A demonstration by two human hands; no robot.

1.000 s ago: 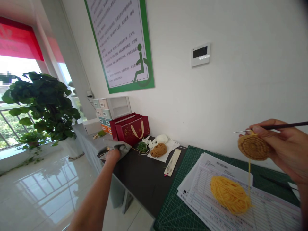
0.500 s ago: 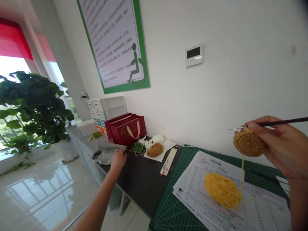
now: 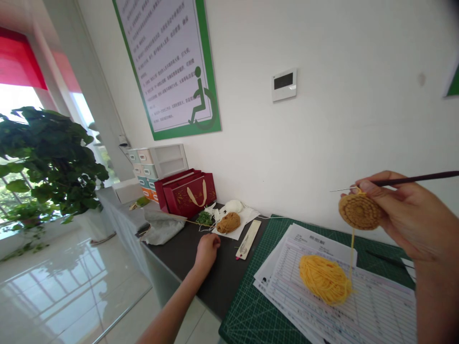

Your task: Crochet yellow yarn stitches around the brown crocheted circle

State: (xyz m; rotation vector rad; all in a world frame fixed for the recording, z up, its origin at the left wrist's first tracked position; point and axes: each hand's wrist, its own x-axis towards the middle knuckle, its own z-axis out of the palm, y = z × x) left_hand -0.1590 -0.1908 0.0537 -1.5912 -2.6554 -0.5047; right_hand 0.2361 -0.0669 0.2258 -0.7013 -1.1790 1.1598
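My right hand grips a dark-handled crochet hook together with a round brown crocheted piece. The hook's thin metal tip points left, and a yellow loop shows at the top of the piece. A yellow strand hangs from there to a yellow yarn skein on the papers. My left hand is closed, fingers curled, over the dark table just in front of a brown yarn ball. Nothing shows in it. Left of it lies a grey cloth bag.
Beneath the papers is a green cutting mat. A bookmark-like strip lies beside it. Green yarn and a white ball sit near red gift bags. Drawer boxes stand behind, against the wall.
My left hand has moved right, away from the grey cloth bag, toward the front of the brown yarn ball. My right hand still holds the hook and crocheted piece. The view has shifted slightly.
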